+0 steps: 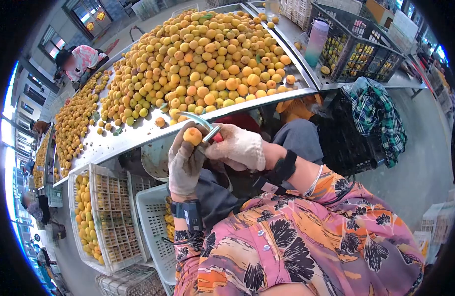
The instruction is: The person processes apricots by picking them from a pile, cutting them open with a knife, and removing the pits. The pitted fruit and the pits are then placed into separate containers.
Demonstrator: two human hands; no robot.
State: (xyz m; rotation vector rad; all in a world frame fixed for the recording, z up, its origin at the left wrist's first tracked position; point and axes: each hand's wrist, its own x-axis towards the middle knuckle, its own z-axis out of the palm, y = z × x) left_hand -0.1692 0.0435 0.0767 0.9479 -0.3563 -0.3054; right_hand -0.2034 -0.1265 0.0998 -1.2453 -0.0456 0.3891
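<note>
My left hand (183,165), in a soiled pale work glove, is closed around an apricot (192,135) with its top showing above the fingers. My right hand (239,147), gloved too, grips the red handle of a curved knife (204,123). The knife's bent metal blade arches over the apricot, and a short metal piece near the handle reaches close to the fruit's right side. Both hands are together above my lap, right at the front edge of the metal table (259,102). A large heap of apricots (198,59) lies on that table.
White crates (114,212) with apricots stand at lower left, beside a pale basket (153,222). A black crate (360,54) and a tumbler (317,42) are at upper right. A plaid cloth (375,113) hangs below them. Another person (82,61) works at the far left.
</note>
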